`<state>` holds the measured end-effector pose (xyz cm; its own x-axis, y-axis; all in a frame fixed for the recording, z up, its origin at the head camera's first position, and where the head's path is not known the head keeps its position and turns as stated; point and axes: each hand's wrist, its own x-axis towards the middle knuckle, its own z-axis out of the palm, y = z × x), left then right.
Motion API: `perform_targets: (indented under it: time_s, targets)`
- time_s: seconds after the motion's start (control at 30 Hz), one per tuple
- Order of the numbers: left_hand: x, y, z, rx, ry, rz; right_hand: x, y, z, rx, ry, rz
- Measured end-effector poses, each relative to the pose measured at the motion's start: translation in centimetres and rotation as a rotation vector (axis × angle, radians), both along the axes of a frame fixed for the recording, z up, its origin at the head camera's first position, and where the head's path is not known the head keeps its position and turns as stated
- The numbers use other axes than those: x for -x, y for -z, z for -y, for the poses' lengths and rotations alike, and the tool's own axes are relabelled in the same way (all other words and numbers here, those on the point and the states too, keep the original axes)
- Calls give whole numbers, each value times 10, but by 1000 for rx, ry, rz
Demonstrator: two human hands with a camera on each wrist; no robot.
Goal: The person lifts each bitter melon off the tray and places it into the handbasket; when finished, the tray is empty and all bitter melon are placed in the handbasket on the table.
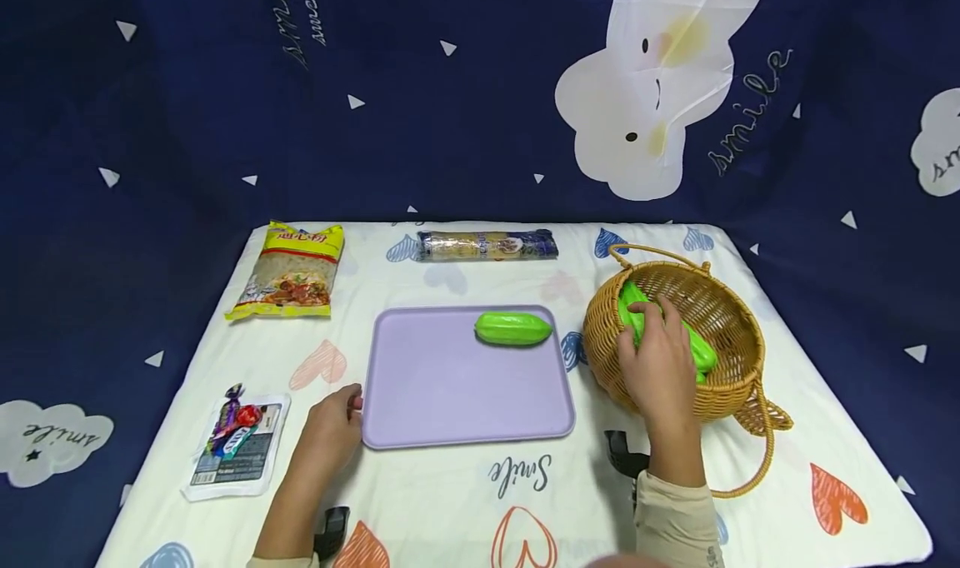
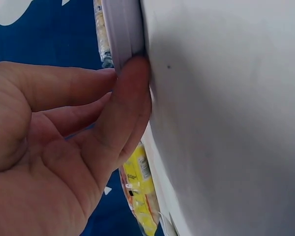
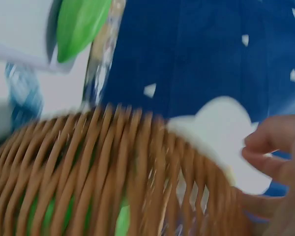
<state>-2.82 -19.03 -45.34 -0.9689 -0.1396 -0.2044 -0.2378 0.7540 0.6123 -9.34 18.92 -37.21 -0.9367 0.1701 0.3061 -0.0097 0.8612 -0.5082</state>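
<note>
One green gourd [image 1: 513, 329] lies crosswise on the tray [image 1: 450, 393].

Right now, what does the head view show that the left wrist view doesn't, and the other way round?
Only the head view shows the right hand inside the wicker basket on a green toy vegetable, a second green vegetable on the tray, the biscuit roll and the candy packet. Only the left wrist view shows the thumb pressed against the tray's rim up close. Both show the left hand, the lilac tray and the yellow noodle bag.
</note>
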Motion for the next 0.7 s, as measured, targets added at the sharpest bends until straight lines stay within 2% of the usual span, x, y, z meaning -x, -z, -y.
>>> perform_targets:
  time_s: [0.07,0.13,0.2,0.3,0.4,0.53,0.7]
  targets:
    - [0,0,0,2,0,1,4,-1,11,16,-71,-87]
    - [0,1,0,4,1,-4,12,-2,28,-3,-179,-147]
    - [1,2,-1,-1,1,-8,23,-2,47,-58,-293,-129]
    - [2,2,-1,-5,0,-8,39,3,74,-187,-429,-8]
    - [2,2,0,-11,-1,-4,55,14,93,-303,-502,147]
    - [3,2,-1,-8,0,-13,73,26,103,-378,-504,324]
    - [1,1,0,-7,0,-5,79,35,105,-394,-484,495]
